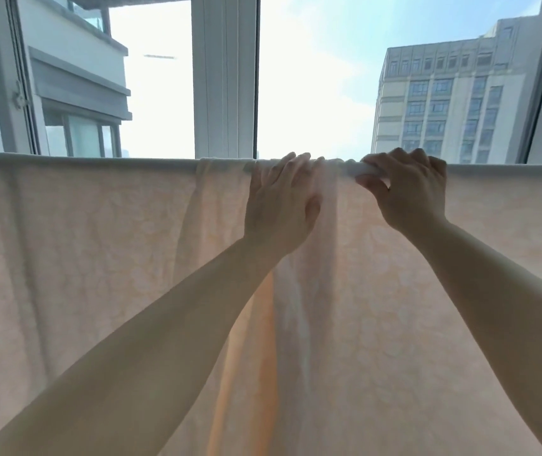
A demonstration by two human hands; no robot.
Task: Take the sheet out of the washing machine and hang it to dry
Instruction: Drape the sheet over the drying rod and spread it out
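Pale peach fabric with a faint floral pattern fills the lower two thirds of the frame: the sheet (pixel 98 258) hangs over a horizontal rail (pixel 361 167), bunched into vertical folds at centre. The left hand (pixel 279 205) lies against the bunched cloth just under the rail, fingers fairly straight and reaching over the top edge. The right hand (pixel 407 189), just right of centre, curls round the rail, apparently pinching fabric too. Behind stand a white window frame (pixel 225 77) and buildings.
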